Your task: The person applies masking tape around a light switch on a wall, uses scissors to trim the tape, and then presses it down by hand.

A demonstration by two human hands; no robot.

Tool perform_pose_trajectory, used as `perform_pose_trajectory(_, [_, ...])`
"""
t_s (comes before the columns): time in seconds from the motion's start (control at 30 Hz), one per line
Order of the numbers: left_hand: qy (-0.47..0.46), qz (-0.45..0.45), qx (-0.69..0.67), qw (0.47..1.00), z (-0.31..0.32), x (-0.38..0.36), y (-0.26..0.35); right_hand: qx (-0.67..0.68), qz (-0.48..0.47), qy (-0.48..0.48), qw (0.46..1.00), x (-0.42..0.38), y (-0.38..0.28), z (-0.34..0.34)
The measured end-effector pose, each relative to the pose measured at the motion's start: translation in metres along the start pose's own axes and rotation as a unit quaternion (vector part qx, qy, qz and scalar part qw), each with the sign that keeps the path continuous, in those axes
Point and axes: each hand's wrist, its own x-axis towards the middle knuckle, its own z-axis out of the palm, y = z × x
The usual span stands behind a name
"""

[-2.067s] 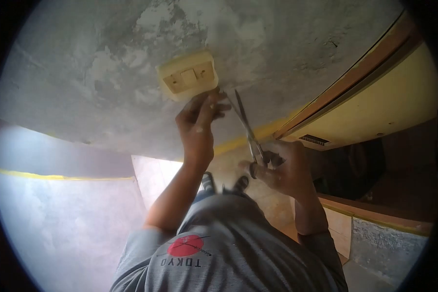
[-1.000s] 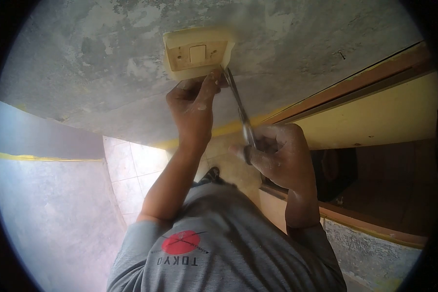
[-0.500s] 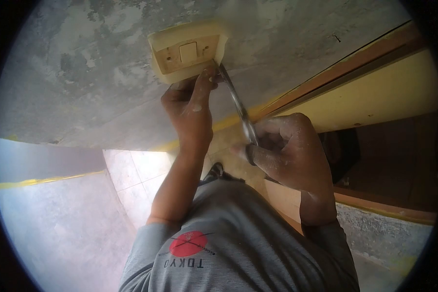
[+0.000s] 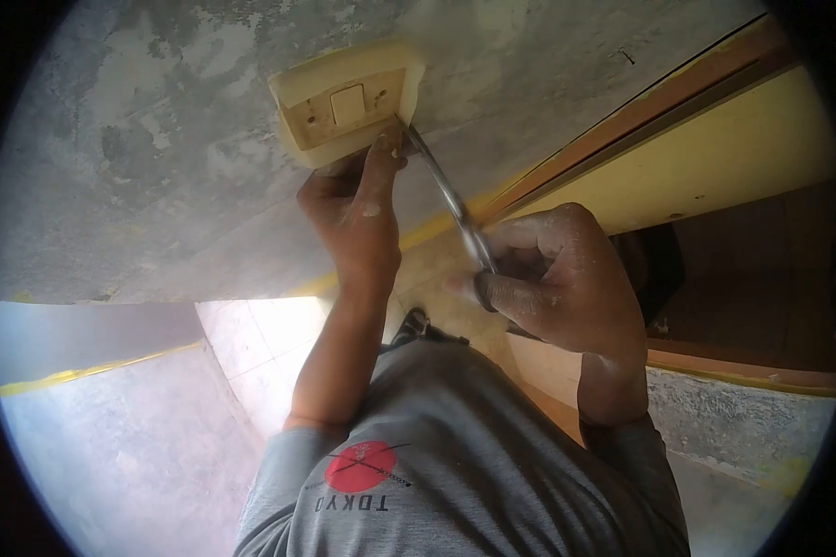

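Nearest the camera is the person's grey shirt (image 4: 455, 464), with a red disc and lettering on it. Both forearms rise from it toward the wall.

The right hand (image 4: 553, 278), dusted white, is closed in a fist around the handles of scissors (image 4: 450, 200). The blades look shut together and run up and to the left as one thin metal strip. Their tip meets the lower right corner of the switch box (image 4: 344, 97), at the seam where the box sits against the wall.

The left hand (image 4: 353, 209) is raised just below the box. Its fingers (image 4: 381, 162) are partly curled and narrow, with the fingertips pressed to the box's lower edge, right beside the scissor tip. It grips nothing that can be made out; whether something small is pinched there cannot be told.

The box is pale yellow, mounted on the wall, with a single white rocker in a darker, stained faceplate.

Behind it spreads the wall (image 4: 158, 167), grey plaster with patchy pale blotches and a yellow strip along its base. To the right runs a brown door frame (image 4: 641, 116) next to a yellow panel (image 4: 743, 158). Below, between the arms, lies a tiled floor (image 4: 260, 343), and a shoe (image 4: 413, 325) shows there.
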Motion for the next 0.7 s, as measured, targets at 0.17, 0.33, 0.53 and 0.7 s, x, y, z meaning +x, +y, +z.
perform_pose_trajectory(0.17, [-0.007,-0.002,0.004,1.0,-0.003,0.001,-0.001,0.01,-0.052,0.015,0.998,0.001,0.008,0.002])
perform_pose_trajectory(0.33, [-0.005,-0.01,0.0,1.0,-0.002,0.001,0.0,0.002,-0.032,0.041,0.999,0.0,0.004,0.0])
perform_pose_trajectory(0.53, [-0.004,-0.011,0.006,1.0,-0.002,0.002,0.0,-0.012,-0.043,0.013,0.999,0.006,0.006,-0.012])
perform_pose_trajectory(0.7, [-0.025,0.002,-0.029,0.999,-0.005,0.002,-0.002,0.042,-0.079,-0.038,0.995,-0.005,0.036,-0.021])
